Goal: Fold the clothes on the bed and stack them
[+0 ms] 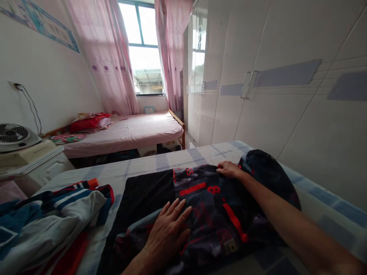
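Observation:
A dark jacket (pixel 200 217) with red lettering, red strips and a cloudy grey-purple print lies spread on the near bed. My left hand (pixel 170 225) rests flat on its left part, fingers stretched out and slightly apart. At the jacket's far edge, my right hand (pixel 229 169) has its fingers curled on the fabric, pinching it. A plain black piece of cloth (pixel 149 191) extends left of the print; whether it belongs to the jacket I cannot tell. On the right, a rounded dark part (pixel 266 172) bulges up behind my right forearm.
A heap of blue, white and red clothes (pixel 63 214) lies on the left of the checked bedsheet (pixel 200 152). Beyond stands a second bed (pixel 143 128) with a red pillow (pixel 88 123). A fan (pixel 17 135) sits on a cabinet (pixel 48 164). White wardrobes (pixel 258 118) line the right.

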Motion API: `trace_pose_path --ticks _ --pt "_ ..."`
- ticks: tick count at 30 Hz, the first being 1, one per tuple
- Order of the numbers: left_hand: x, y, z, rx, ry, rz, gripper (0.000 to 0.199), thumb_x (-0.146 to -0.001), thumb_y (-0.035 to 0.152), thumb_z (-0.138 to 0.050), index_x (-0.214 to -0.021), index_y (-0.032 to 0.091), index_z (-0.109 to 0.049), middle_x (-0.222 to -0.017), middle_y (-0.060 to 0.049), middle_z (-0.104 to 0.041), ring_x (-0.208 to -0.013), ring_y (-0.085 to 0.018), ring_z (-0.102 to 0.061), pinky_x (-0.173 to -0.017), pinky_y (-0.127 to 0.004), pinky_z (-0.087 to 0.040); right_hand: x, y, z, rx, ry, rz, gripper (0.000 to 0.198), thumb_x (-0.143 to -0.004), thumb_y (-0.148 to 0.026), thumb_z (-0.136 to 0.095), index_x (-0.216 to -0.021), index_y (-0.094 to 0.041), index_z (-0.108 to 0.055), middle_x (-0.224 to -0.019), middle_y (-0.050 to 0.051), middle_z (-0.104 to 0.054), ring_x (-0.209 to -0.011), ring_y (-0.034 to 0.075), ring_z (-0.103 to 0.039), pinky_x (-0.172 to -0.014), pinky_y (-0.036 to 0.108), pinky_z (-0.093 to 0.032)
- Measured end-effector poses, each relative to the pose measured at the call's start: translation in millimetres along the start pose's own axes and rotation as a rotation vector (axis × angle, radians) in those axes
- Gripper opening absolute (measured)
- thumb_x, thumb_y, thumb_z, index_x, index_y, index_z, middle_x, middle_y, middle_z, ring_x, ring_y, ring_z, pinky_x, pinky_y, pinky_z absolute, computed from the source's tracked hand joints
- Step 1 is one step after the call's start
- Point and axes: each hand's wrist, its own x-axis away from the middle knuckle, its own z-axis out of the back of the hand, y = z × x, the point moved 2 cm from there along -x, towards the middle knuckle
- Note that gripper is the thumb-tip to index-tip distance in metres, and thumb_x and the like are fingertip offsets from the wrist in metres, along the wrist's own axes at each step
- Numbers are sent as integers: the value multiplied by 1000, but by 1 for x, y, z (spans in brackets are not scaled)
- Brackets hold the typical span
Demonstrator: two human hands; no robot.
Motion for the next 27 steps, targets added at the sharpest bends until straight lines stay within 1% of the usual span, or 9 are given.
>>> trace_pose_path --ticks 4,7,9,10,13,17,20,23,27 --pt "0 -1 -1 4 -3 6 64 -84 28 -57 -142 33 -32 -148 -3 -37 -135 -25 -35 -108 -51 -34 50 -22 32 -103 -63 178 23 -84 -30 -46 -83 -17 -65 -85 4 -66 -81 17 -59 -73 25 -43" --pt "-2 2 3 41 -18 15 65 -82 27 -58 -142 33 -33 -147 -3 -40 -133 -27 -38 -108 -52 -34 105 -41 52 -431 -407 395 25 -83 -36 -52 -89 -18 -68 -86 3 -66 -80 17 -60 -72 26 -45" --pt "-3 4 5 75 -26 31 64 -80 28 -60 -139 34 -37 -143 -3 -45 -131 -27 -41 -108 -53 -34 127 -48 52 -575 -571 391 28 -82 -37 -54 -95 -18 -69 -92 5 -67 -85 19 -61 -75 28 -48" --pt "-3 4 6 91 -26 43 63 -79 28 -61 -138 34 -39 -142 -3 -47 -130 -27 -41 -109 -53 -33 129 -49 48 -617 -567 346 29 -83 -38 -54 -98 -18 -69 -93 6 -67 -84 19 -62 -73 28 -49" --pt "-3 5 7 109 -22 58 60 -79 26 -61 -135 32 -43 -142 -4 -47 -130 -27 -41 -109 -52 -33 107 -39 23 -582 -311 183 37 -82 -35 -50 -112 -17 -62 -92 7 -65 -73 16 -61 -60 26 -51" --pt "-3 3 3 93 0 45 60 -81 27 -59 -137 31 -41 -143 -5 -45 -132 -28 -40 -108 -54 -33 61 -24 -10 -245 -86 210 56 -71 -15 -52 -126 -17 -56 -102 9 -65 -78 15 -61 -71 27 -49" --pt "-3 3 3 103 -5 49 59 -81 28 -59 -137 31 -41 -144 -5 -44 -132 -28 -40 -109 -53 -32 42 -23 -17 -160 -158 195 43 -71 -12 -49 -109 -16 -67 -83 6 -68 -75 17 -60 -70 26 -47" --pt "-3 4 5 142 -9 63 55 -83 32 -58 -136 31 -43 -142 -5 -46 -132 -27 -40 -110 -53 -31 38 -27 -11 -189 -242 182 28 -75 -19 -46 -86 -16 -72 -66 4 -66 -61 15 -58 -57 23 -44" --pt "-3 4 6 213 27 83 51 -85 41 -55 -134 33 -44 -141 -3 -47 -132 -26 -40 -111 -52 -29 41 -27 -3 -342 -395 100 35 -75 -25 -47 -103 -16 -66 -57 0 -61 -44 11 -49 -42 21 -37"
